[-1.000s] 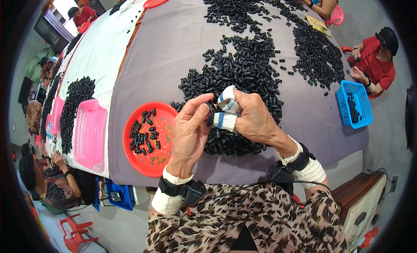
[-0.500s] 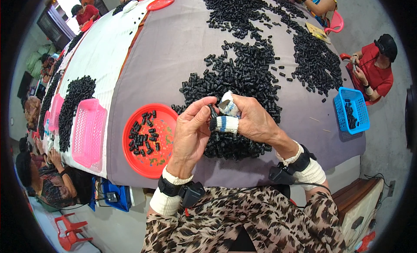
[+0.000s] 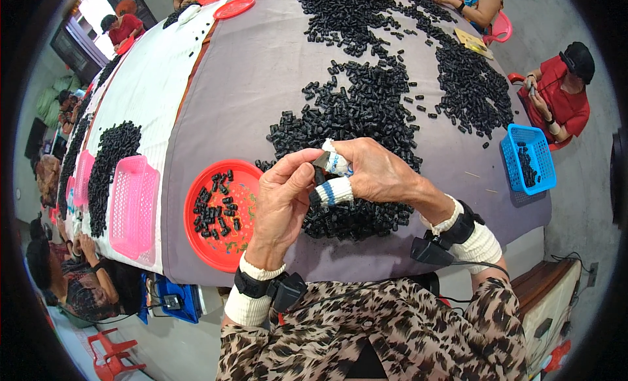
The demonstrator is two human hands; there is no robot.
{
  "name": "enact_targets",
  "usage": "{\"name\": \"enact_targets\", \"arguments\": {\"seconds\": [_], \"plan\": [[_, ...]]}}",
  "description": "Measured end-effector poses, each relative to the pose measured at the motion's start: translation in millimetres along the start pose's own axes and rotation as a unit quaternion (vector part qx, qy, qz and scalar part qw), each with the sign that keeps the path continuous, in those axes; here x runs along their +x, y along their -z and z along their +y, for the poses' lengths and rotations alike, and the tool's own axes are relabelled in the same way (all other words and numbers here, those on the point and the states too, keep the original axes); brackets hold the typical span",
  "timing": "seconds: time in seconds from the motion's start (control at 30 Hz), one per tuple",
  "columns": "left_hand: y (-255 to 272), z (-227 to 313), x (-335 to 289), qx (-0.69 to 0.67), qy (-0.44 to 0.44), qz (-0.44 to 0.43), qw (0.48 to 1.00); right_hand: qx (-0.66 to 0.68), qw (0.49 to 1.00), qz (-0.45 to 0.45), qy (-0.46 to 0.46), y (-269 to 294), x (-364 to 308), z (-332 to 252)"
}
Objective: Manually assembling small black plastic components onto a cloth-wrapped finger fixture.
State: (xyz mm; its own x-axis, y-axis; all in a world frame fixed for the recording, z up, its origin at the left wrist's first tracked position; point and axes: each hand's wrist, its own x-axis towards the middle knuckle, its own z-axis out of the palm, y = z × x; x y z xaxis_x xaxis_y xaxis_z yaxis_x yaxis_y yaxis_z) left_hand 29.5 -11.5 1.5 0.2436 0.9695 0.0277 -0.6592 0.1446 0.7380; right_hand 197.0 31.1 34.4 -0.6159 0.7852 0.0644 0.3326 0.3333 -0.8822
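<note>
My left hand (image 3: pixel 282 194) pinches a small black cylindrical part (image 3: pixel 319 175) between thumb and fingers, partly hidden. Close against it is my right hand (image 3: pixel 383 170), closed, its thumb and forefinger wrapped in white cloth sleeves (image 3: pixel 337 190) with blue stripes. A small flat grey blade-like piece (image 3: pixel 322 160) shows at the right fingertips, touching or almost touching the part. Under and beyond both hands spreads a big heap of the same black parts (image 3: pixel 353 116). To the left, a round red tray (image 3: pixel 196 247) holds several such parts and coloured scraps.
Pink baskets (image 3: pixel 134 207) stand on the white cloth at left, beside another black heap (image 3: pixel 114 158). A blue basket (image 3: pixel 546 165) with black parts stands at the right table edge. A person in red (image 3: pixel 562 96) sits there; other people work around the table.
Both hands have shifted slightly left together. The right hand's wrapped fingers have come closer over the black part, and the grey piece at their tips now shows.
</note>
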Motion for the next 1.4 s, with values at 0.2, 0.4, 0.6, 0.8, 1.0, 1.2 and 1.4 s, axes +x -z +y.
{"name": "enact_targets", "arguments": {"seconds": [0.2,0.4,0.6,0.8,1.0,1.2,1.4], "plan": [[-3.4,-1.7,-1.0,0.007,0.01,0.024,1.0,0.013,1.0,-0.009,0.011,2.2,-1.0,-4.2],[1.2,-2.3,-1.0,-0.022,0.03,0.013,0.999,0.0,1.0,-0.017,0.005,1.3,-1.0,0.3],[-1.3,-2.6,-0.6,-0.029,0.04,0.024,0.998,0.009,1.0,-0.01,0.015,0.9,-1.4,2.6],[0.4,-5.0,0.3,-0.025,0.04,0.029,0.998,-0.005,1.0,-0.013,0.015,1.8,-1.7,1.8],[3.9,-6.3,0.0,-0.027,0.045,0.03,0.998,-0.031,0.998,-0.031,0.036,2.6,0.0,2.9],[2.1,-4.7,-1.8,-0.02,0.052,0.037,0.998,-0.038,0.997,-0.047,0.039,0.6,0.0,10.3],[6.2,-4.7,-2.5,-0.022,0.065,0.036,0.997,-0.109,0.992,-0.046,0.044,-1.4,-0.4,10.2]]}}
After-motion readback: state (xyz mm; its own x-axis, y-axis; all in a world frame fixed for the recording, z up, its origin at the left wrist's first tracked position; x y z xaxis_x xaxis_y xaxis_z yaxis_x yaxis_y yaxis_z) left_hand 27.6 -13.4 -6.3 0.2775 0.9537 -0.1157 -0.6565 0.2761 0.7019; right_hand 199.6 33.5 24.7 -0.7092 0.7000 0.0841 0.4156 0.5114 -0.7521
